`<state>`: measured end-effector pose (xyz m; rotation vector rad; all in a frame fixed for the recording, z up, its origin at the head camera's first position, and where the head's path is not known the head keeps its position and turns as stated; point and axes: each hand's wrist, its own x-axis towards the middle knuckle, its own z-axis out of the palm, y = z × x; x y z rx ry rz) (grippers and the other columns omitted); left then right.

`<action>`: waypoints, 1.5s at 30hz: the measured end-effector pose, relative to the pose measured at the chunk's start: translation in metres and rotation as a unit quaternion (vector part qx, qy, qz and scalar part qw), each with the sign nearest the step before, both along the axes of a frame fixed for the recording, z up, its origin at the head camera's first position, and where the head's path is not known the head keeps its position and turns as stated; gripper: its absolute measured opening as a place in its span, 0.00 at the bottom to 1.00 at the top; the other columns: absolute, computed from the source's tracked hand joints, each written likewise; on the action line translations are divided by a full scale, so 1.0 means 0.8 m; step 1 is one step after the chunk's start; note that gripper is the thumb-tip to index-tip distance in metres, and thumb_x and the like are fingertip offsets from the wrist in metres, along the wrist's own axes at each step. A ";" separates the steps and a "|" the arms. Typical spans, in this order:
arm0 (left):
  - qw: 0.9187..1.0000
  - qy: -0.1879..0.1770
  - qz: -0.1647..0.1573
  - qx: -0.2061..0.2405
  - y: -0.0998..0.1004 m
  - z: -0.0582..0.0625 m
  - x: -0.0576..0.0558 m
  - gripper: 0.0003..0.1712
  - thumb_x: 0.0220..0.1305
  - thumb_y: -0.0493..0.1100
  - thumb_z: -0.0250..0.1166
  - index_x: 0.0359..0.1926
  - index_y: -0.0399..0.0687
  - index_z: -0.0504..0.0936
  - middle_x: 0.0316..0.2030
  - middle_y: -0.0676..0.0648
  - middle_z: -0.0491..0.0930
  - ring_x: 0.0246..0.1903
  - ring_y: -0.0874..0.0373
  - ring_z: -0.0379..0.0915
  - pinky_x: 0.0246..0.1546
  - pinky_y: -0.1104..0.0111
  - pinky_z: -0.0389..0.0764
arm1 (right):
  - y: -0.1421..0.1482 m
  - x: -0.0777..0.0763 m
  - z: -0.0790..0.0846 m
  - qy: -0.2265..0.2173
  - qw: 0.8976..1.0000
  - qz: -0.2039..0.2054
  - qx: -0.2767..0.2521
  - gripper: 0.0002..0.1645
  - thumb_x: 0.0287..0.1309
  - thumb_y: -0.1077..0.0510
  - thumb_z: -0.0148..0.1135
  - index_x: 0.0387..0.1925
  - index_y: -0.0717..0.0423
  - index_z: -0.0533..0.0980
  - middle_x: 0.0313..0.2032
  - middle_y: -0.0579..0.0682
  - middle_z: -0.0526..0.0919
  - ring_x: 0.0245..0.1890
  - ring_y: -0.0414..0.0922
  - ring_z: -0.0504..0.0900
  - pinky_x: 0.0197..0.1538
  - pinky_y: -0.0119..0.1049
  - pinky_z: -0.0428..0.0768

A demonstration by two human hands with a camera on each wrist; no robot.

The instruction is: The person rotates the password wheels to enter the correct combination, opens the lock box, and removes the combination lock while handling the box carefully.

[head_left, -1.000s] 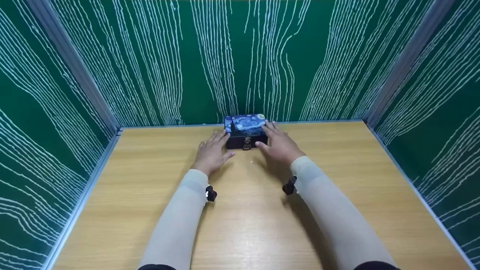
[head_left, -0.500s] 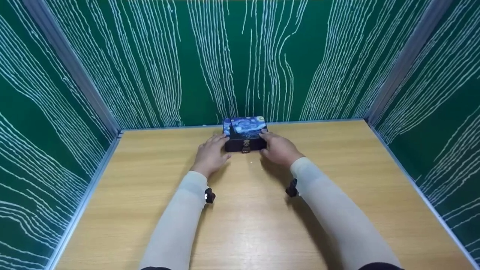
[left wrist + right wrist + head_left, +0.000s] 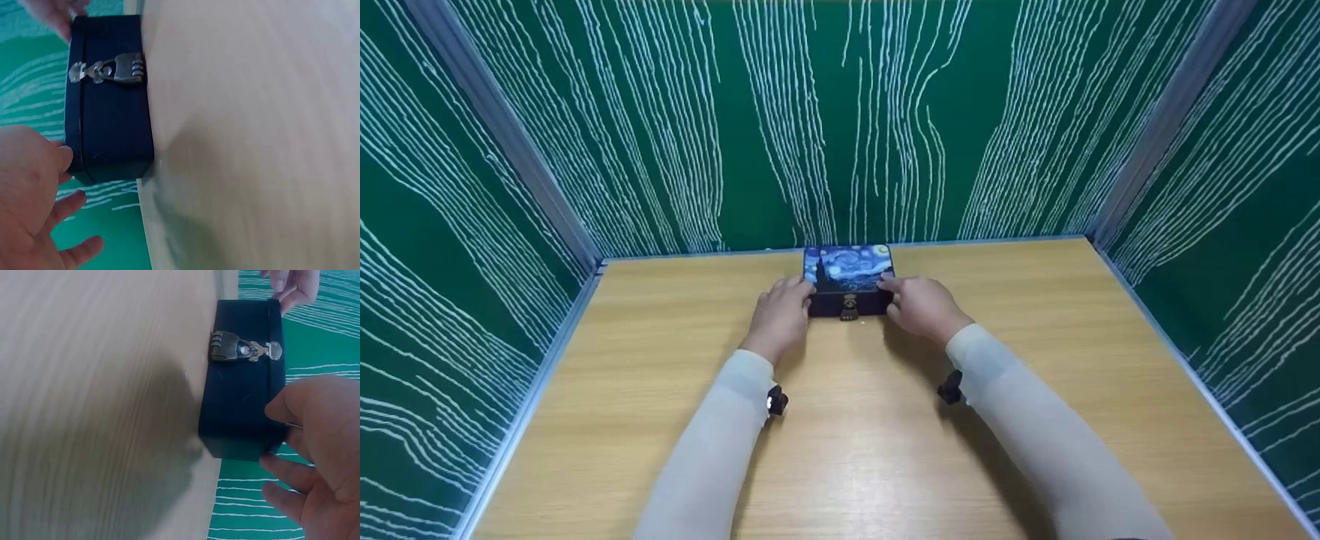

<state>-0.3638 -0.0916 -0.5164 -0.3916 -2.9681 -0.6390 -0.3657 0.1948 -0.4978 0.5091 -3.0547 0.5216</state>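
Note:
A dark box with a swirling blue night-sky painting on its lid sits near the back edge of the wooden table. A combination padlock hangs from the metal clasp on its front. My left hand grips the box's left end, thumb at the front corner of the lid and the lower fingers spread away from it. At the right end, my right hand holds the box with its thumb on the front edge and fingertips against the end wall.
Green panels with wavy white lines stand behind the table and on both sides, joined by grey metal posts. Dark wrist cameras sit on the inner side of each pale sleeve.
The box has come away from the back wall toward me, with both hands staying at its ends. My right fingers, earlier stretched over the lid, have drawn in around its right corner.

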 end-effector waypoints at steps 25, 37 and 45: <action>0.999 0.018 -0.023 -0.024 0.009 0.008 0.038 0.14 0.84 0.34 0.60 0.56 0.53 0.88 0.71 0.50 0.82 0.78 0.47 0.74 0.82 0.42 0.73 | 0.012 0.047 0.002 0.118 0.990 0.081 -0.014 0.13 0.74 0.63 0.71 0.54 0.57 0.93 0.50 0.57 0.97 0.49 0.57 0.98 0.55 0.54 0.95; 0.999 0.011 -0.019 -0.044 0.004 0.021 0.063 0.12 0.85 0.45 0.66 0.60 0.53 0.91 0.71 0.48 0.84 0.77 0.46 0.75 0.81 0.43 0.74 | 0.012 0.059 0.012 0.059 0.996 0.067 0.009 0.16 0.77 0.58 0.72 0.60 0.53 0.91 0.56 0.57 0.96 0.48 0.54 0.97 0.58 0.52 0.95; 0.999 0.034 -0.041 -0.005 0.016 0.027 0.082 0.12 0.83 0.50 0.69 0.54 0.49 0.92 0.55 0.47 0.88 0.58 0.47 0.83 0.65 0.49 0.88 | 0.004 0.069 0.024 0.131 0.989 0.075 0.008 0.06 0.75 0.58 0.72 0.45 0.52 0.91 0.41 0.52 0.95 0.41 0.51 0.92 0.50 0.52 0.95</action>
